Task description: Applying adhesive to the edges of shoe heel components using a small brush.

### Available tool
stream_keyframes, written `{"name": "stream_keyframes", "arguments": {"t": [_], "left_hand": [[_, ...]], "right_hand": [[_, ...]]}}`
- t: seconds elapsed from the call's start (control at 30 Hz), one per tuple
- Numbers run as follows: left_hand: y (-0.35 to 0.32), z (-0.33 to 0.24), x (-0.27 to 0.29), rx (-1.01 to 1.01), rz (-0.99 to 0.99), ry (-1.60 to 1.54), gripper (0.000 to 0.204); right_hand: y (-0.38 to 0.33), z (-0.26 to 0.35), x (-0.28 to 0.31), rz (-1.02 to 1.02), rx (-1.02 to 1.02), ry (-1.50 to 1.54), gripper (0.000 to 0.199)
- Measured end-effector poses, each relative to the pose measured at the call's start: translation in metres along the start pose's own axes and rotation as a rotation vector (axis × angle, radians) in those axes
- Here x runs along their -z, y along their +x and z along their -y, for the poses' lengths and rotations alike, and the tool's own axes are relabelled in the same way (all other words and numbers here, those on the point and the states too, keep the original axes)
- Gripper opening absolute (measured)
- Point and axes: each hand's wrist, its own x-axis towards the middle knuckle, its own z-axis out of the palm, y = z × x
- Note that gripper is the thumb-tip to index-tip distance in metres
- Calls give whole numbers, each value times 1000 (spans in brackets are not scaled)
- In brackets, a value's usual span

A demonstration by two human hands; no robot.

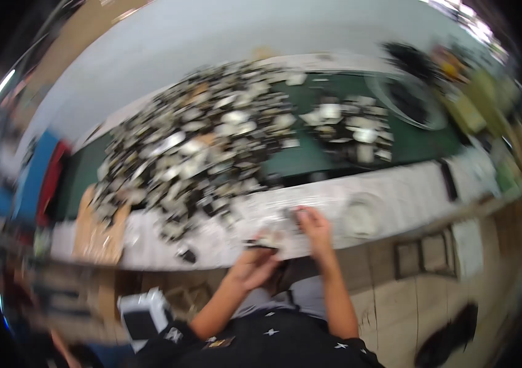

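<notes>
Head view: 2 bare hands at the near edge of a white-covered bench (411,195).
The left hand (253,267) is clamped on a small flat piece (265,243), pale with a dark edge; the right hand (316,229) is just beyond it to the right, and blur hides whether its fingertips pinch anything, so I cannot tell. Farther back lie a large heap (199,132) of small flat pieces and, to its right, a smaller cluster (362,132). Handling it well probably means keeping the left grip steady, letting the right fingertips do the fine work, and staying clear of the heap's loose near edge.
</notes>
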Motion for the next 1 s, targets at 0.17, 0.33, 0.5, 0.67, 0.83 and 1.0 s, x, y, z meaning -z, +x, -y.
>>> {"name": "stream_keyframes", "arguments": {"t": [0.17,0.33,0.5,0.67,0.83,1.0], "left_hand": [[70,-38,40,-46,263,-468,43],[170,-99,80,341,330,-906,29],[175,-99,77,390,226,-867,14],[155,-108,81,491,262,-907,6],[160,-90,66,531,258,-890,6],[182,-99,110,-247,106,-51,9]], "right_hand": [[40,-44,15,48,90,336,48],[40,-38,-3,-53,91,471,33],[30,-28,0,3,223,609,25],[19,-16,-9,-43,227,397,19],[9,-8,1,-51,219,358,20],[12,-9,-2,-44,238,308,20]]}}
